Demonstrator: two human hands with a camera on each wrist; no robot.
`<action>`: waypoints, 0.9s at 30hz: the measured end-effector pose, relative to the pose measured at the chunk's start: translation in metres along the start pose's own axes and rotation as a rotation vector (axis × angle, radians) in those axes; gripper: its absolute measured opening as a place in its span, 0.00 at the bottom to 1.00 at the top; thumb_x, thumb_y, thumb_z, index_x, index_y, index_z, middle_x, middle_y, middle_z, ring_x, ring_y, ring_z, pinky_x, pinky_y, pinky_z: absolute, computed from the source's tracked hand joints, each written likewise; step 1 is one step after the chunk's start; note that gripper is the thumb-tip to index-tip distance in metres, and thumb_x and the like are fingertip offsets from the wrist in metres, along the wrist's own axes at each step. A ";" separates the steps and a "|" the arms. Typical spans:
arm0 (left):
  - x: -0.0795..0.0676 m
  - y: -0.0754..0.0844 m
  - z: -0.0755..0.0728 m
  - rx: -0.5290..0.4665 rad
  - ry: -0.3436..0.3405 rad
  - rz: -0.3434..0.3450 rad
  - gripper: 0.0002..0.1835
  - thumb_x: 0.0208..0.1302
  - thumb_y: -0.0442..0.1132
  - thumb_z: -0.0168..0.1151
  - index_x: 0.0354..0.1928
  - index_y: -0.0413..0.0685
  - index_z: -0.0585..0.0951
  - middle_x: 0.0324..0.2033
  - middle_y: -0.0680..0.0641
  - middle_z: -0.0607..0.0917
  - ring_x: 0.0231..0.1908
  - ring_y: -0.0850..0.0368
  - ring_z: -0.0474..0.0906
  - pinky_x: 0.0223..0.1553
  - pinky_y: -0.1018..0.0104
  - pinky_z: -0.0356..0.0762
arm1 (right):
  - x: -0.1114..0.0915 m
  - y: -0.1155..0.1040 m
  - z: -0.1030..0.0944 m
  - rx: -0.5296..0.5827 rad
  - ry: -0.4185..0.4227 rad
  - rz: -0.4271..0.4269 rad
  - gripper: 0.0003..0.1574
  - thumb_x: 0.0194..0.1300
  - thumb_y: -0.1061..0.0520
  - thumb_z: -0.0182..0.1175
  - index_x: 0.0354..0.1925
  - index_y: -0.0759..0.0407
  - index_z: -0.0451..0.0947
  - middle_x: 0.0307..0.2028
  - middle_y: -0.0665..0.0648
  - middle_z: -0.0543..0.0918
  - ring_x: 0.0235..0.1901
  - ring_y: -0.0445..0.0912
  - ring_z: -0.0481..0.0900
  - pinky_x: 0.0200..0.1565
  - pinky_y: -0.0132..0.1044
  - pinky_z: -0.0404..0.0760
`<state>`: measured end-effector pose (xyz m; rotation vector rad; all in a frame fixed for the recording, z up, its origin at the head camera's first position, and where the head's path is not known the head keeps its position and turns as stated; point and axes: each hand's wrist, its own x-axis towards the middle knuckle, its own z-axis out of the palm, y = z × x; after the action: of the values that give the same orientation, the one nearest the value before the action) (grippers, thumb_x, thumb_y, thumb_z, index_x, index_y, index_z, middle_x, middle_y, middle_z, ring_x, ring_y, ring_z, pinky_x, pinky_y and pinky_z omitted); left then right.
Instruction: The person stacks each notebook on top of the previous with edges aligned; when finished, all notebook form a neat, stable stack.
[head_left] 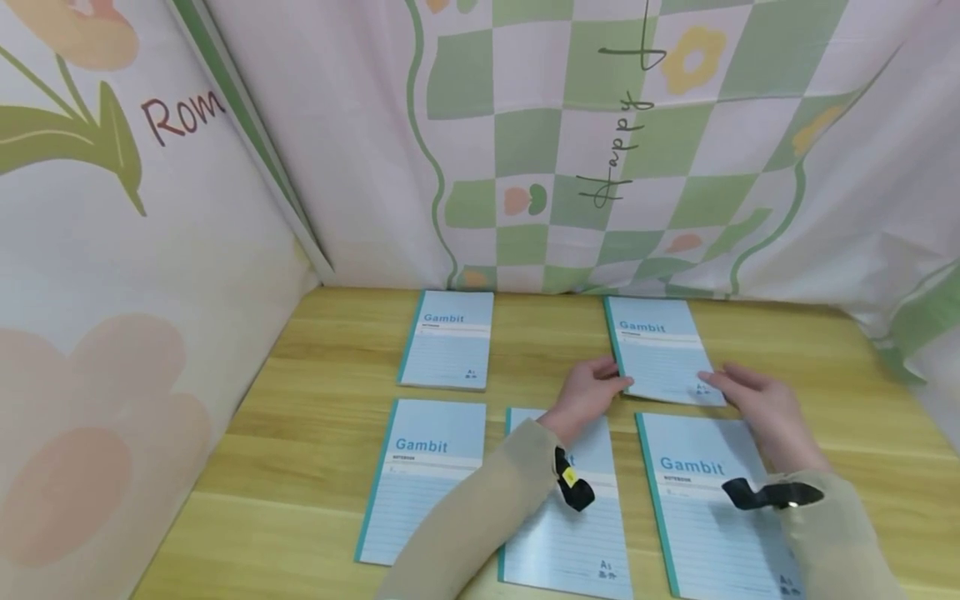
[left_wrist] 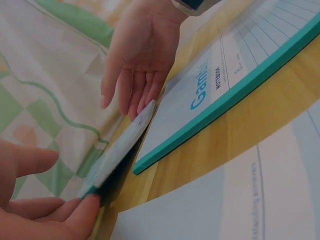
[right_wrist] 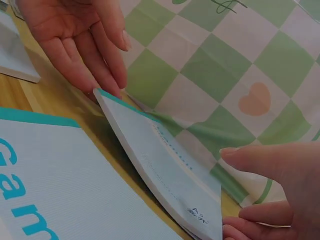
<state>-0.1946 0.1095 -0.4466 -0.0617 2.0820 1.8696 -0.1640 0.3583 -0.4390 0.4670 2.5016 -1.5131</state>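
Observation:
A light blue Gambit notebook (head_left: 660,350) with a teal spine lies at the back right of the table, between my two hands. My left hand (head_left: 585,396) touches its near left corner with extended fingers. My right hand (head_left: 772,412) is at the near right corner, thumb over the cover in the head view. In the right wrist view that thumb stands apart from the notebook (right_wrist: 170,170), with the other fingers by its edge. A dark gap shows beneath the notebook's near edge in the left wrist view (left_wrist: 122,145), so that edge looks slightly raised.
Matching notebooks lie in two rows: one at back left (head_left: 450,342), then front left (head_left: 423,475), front middle (head_left: 562,533) under my left forearm, and front right (head_left: 712,508) partly under my right sleeve. A checkered curtain (head_left: 600,150) hangs behind the wooden table (head_left: 277,417).

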 end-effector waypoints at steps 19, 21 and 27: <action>0.004 -0.003 -0.004 -0.354 -0.005 -0.088 0.25 0.65 0.30 0.69 0.64 0.39 0.78 0.39 0.46 0.85 0.39 0.52 0.86 0.45 0.61 0.85 | -0.004 -0.007 0.002 -0.047 -0.021 -0.032 0.62 0.67 0.26 0.57 0.80 0.62 0.48 0.74 0.74 0.56 0.69 0.69 0.60 0.64 0.71 0.60; 0.004 -0.002 -0.005 -0.376 -0.022 -0.078 0.25 0.65 0.30 0.68 0.64 0.38 0.77 0.39 0.46 0.85 0.40 0.51 0.85 0.47 0.60 0.85 | -0.003 -0.005 0.003 -0.066 -0.022 -0.040 0.61 0.67 0.26 0.57 0.79 0.62 0.51 0.74 0.74 0.57 0.69 0.69 0.60 0.63 0.70 0.62; 0.002 0.001 -0.007 -0.425 -0.057 -0.043 0.21 0.66 0.29 0.66 0.62 0.37 0.79 0.39 0.45 0.86 0.42 0.50 0.85 0.49 0.59 0.84 | 0.002 -0.002 0.005 -0.108 -0.032 -0.017 0.59 0.69 0.23 0.51 0.78 0.62 0.54 0.73 0.75 0.58 0.66 0.70 0.60 0.58 0.68 0.66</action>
<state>-0.1982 0.1035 -0.4458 -0.1523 1.6015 2.2248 -0.1664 0.3530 -0.4398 0.4023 2.5528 -1.3713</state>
